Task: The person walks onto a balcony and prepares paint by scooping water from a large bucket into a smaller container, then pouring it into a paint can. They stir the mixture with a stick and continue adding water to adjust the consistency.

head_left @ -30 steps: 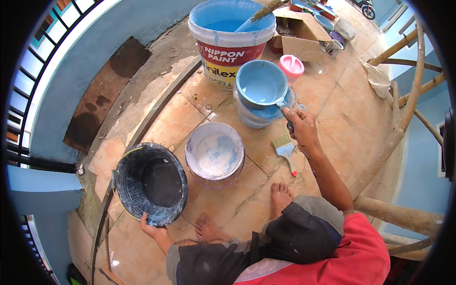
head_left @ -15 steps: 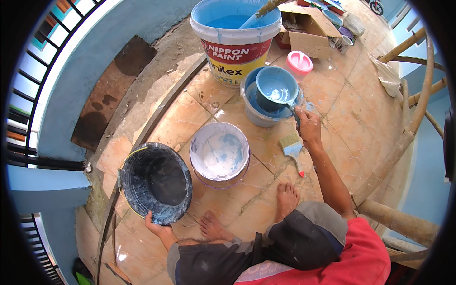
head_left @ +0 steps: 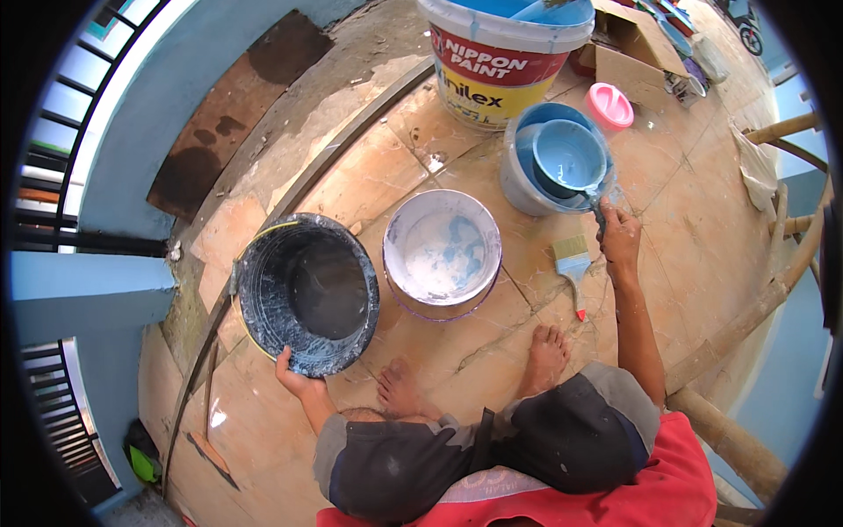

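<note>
My right hand (head_left: 621, 234) is closed round the handle of a dipper (head_left: 572, 156) with pale blue paint in its bowl. The dipper's bowl sits within the mouth of a paint-smeared round tub (head_left: 520, 180). At the left, my left hand (head_left: 301, 376) grips the near rim of a black bucket (head_left: 263, 303), which tilts toward me and has a yellowish handle. Dark, watery-looking contents lie at its bottom. Between the two stands a white pail (head_left: 399, 279), its inside streaked with white and blue. A flat paintbrush (head_left: 572, 263) lies on the tiles beside my right forearm.
A large paint bucket (head_left: 500, 75) with blue inside stands at the far side. Near it are a pink container (head_left: 608, 105) and an open cardboard box (head_left: 645, 75). Bamboo poles (head_left: 738, 443) line the right. A long strip (head_left: 351, 132) edges the tiles at the left.
The whole view has shifted, so the things appear farther right. The dipper sits slightly nearer to me within the tub and looks more level. Both hands keep their holds.
</note>
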Action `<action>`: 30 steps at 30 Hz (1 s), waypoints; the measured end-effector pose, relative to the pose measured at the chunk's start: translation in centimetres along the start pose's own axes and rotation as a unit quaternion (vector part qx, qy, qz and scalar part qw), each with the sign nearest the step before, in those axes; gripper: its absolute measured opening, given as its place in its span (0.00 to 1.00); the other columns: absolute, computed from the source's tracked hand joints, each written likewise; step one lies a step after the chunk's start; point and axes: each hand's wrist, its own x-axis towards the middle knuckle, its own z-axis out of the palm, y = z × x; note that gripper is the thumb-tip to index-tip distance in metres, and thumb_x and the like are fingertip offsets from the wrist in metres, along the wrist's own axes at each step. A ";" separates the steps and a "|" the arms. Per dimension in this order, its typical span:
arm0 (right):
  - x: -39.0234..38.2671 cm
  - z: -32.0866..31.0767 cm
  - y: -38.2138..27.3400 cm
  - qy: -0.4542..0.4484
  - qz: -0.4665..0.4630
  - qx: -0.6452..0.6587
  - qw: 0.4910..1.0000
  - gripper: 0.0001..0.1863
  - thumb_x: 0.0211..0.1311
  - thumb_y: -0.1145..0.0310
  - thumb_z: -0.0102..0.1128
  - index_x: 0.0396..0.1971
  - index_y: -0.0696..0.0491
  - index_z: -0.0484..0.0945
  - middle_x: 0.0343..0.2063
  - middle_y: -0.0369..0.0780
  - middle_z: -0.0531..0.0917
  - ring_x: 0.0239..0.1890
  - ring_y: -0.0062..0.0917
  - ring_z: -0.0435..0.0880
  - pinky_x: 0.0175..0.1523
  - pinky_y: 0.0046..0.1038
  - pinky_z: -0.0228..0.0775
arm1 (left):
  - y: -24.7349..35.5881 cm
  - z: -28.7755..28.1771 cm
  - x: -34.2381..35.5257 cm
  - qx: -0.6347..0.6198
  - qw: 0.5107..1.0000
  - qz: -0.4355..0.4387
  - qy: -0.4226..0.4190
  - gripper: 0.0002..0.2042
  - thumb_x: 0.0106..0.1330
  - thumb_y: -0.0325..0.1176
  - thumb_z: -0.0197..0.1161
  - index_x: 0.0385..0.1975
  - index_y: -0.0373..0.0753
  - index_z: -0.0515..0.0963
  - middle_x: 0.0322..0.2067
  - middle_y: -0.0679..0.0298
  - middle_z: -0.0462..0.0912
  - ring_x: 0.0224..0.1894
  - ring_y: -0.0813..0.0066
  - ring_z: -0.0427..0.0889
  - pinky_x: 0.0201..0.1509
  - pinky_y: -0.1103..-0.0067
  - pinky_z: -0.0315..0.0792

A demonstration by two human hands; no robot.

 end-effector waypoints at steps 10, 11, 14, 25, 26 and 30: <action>8.7 -2.3 -11.1 0.118 -0.230 -0.204 0.944 0.43 0.63 0.34 0.67 0.54 0.66 0.83 0.46 0.56 0.89 0.51 0.48 0.89 0.58 0.45 0.78 | -0.8 -0.8 0.8 -0.012 1.000 0.009 -0.025 0.26 0.59 0.36 0.66 0.56 0.28 0.78 0.53 0.53 0.83 0.55 0.52 0.83 0.62 0.61 0.76; 11.6 -2.0 -15.0 0.147 -0.264 -0.164 0.939 0.45 0.62 0.34 0.68 0.55 0.67 0.82 0.49 0.57 0.88 0.52 0.47 0.88 0.59 0.45 0.77 | -0.9 -1.6 1.3 -0.016 0.999 0.013 -0.035 0.26 0.59 0.37 0.66 0.57 0.27 0.78 0.53 0.53 0.83 0.55 0.52 0.83 0.62 0.61 0.76; 18.8 0.9 -25.2 0.045 -0.215 0.093 0.971 0.57 0.54 0.32 0.74 0.69 0.65 0.69 0.56 0.51 0.81 0.51 0.33 0.85 0.40 0.27 0.80 | -0.8 -1.4 1.0 -0.017 1.000 -0.005 -0.019 0.27 0.59 0.37 0.65 0.57 0.27 0.78 0.53 0.52 0.83 0.55 0.52 0.83 0.61 0.61 0.76; 26.4 9.9 -32.8 -0.093 -0.190 0.061 0.975 0.29 0.52 0.51 0.84 0.46 0.54 0.84 0.39 0.39 0.87 0.38 0.24 0.84 0.32 0.28 0.74 | -2.3 -1.1 1.6 -0.025 0.998 0.043 -0.050 0.26 0.59 0.35 0.64 0.57 0.28 0.77 0.53 0.52 0.83 0.54 0.51 0.83 0.61 0.60 0.77; 23.9 11.5 -32.0 -0.120 -0.224 0.058 0.965 0.26 0.53 0.52 0.83 0.43 0.55 0.84 0.37 0.41 0.88 0.36 0.25 0.86 0.33 0.29 0.77 | -1.9 -1.7 2.0 -0.013 0.997 0.051 -0.050 0.26 0.60 0.35 0.64 0.58 0.28 0.77 0.54 0.52 0.83 0.56 0.51 0.83 0.63 0.60 0.76; 21.1 11.3 -34.0 -0.095 -0.326 -0.020 0.940 0.26 0.56 0.52 0.80 0.45 0.57 0.84 0.33 0.44 0.91 0.28 0.24 0.90 0.31 0.28 0.83 | -1.7 -0.3 0.6 0.003 0.995 0.079 -0.067 0.25 0.59 0.33 0.63 0.56 0.27 0.77 0.53 0.52 0.83 0.53 0.53 0.83 0.61 0.61 0.77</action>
